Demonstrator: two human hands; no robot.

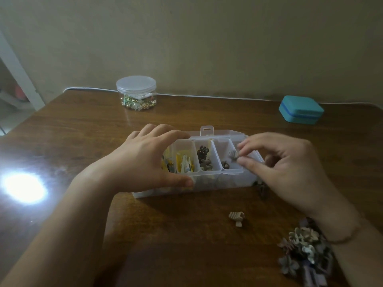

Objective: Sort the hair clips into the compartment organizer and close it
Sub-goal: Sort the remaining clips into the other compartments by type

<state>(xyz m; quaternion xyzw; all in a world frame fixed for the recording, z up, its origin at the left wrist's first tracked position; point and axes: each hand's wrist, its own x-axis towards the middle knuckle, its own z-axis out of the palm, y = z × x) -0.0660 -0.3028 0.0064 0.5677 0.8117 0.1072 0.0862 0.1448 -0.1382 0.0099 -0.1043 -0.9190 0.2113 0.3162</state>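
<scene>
Two hands at organizer [207, 183]: left hand [145, 160] steadies edge, right hand [290, 166] grip pinches clip [233, 156]

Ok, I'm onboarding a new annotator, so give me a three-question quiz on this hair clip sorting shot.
1. True or false: the organizer lid is shut.
2. Which hand pinches a small clip over a compartment? A) left hand B) right hand
3. Fill in: a lone beige clip lies on the table ____ the organizer, toward the camera.

Key: 1 false, the compartments are open. 2 B; the left hand steadies the organizer. 3 in front of.
</scene>
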